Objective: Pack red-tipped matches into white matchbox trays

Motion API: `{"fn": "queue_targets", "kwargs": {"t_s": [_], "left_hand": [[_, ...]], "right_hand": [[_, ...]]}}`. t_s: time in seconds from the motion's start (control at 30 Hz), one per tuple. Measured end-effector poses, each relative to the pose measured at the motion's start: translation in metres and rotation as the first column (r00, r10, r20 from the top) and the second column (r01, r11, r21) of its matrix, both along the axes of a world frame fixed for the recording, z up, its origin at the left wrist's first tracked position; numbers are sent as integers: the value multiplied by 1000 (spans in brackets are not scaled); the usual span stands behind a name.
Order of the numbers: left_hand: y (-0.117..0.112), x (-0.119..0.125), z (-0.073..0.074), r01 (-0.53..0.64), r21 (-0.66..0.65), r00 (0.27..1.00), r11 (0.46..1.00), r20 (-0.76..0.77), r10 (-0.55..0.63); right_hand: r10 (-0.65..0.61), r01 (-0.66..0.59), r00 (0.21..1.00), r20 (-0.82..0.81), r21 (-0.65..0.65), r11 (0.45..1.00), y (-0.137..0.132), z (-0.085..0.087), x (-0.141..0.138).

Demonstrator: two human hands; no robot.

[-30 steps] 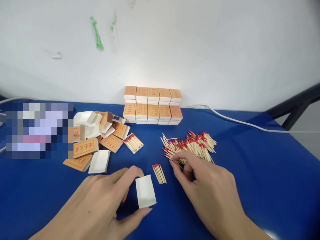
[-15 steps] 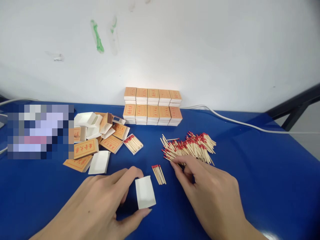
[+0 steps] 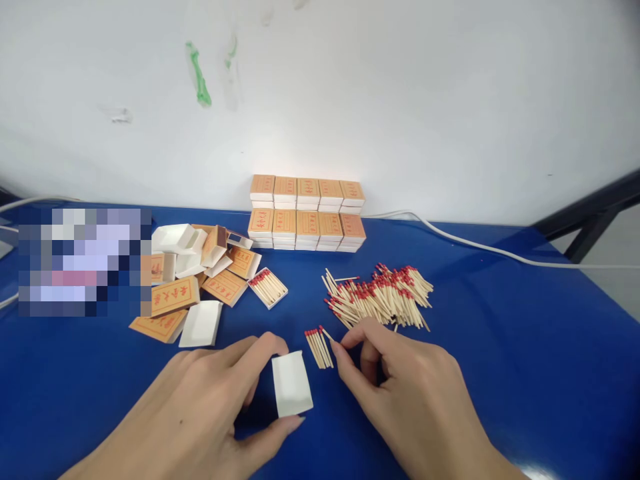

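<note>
Between the thumb and index finger of my left hand [image 3: 210,400] is a white matchbox tray [image 3: 293,385], held by its two ends. My right hand [image 3: 405,383] pinches a single match [image 3: 326,333], its red head pointing up and left. The match is at the right end of a short row of matches [image 3: 317,349] lying side by side, heads away from me. Just beyond my right hand spreads a loose pile of red-headed matches [image 3: 380,297].
A tray filled with matches [image 3: 269,290] lies beyond my left hand. Left of it are jumbled orange sleeves [image 3: 175,297] and white trays [image 3: 201,324]. Stacked matchboxes [image 3: 307,227] stand by the wall, and a white cable [image 3: 470,240] crosses the blue table [image 3: 540,347].
My right hand has moved from the pile's near edge down and left to the row, bringing one match along. My left hand keeps its hold on the tray.
</note>
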State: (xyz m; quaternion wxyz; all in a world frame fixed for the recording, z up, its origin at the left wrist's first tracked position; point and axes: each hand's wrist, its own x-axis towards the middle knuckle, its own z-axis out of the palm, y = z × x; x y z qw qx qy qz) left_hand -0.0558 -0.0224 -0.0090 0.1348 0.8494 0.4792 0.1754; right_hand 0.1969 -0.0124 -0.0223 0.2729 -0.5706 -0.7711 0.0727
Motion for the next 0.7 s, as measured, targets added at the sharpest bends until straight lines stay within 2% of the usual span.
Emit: {"fn": "queue_targets", "kwargs": {"t_s": [0.27, 0.43, 0.5, 0.6, 0.7], "left_hand": [[1, 1, 0, 5, 1, 1000, 1000, 7, -5], [1, 2, 1, 14, 21, 1000, 1000, 17, -14], [1, 2, 0, 10, 22, 1000, 1000, 14, -10], [2, 1, -1, 13, 29, 1000, 999, 8, -14], [1, -1, -2, 14, 21, 1000, 1000, 8, -14]], "right_hand": [[19, -24, 998, -56, -85, 996, 2, -1, -1], [39, -70, 985, -166, -185, 980, 0, 1, -1], [26, -51, 985, -170, -143, 989, 0, 2, -1], [-19, 21, 997, -74, 26, 999, 3, 3, 0], [-68, 62, 997, 29, 174, 983, 6, 1, 1]]}}
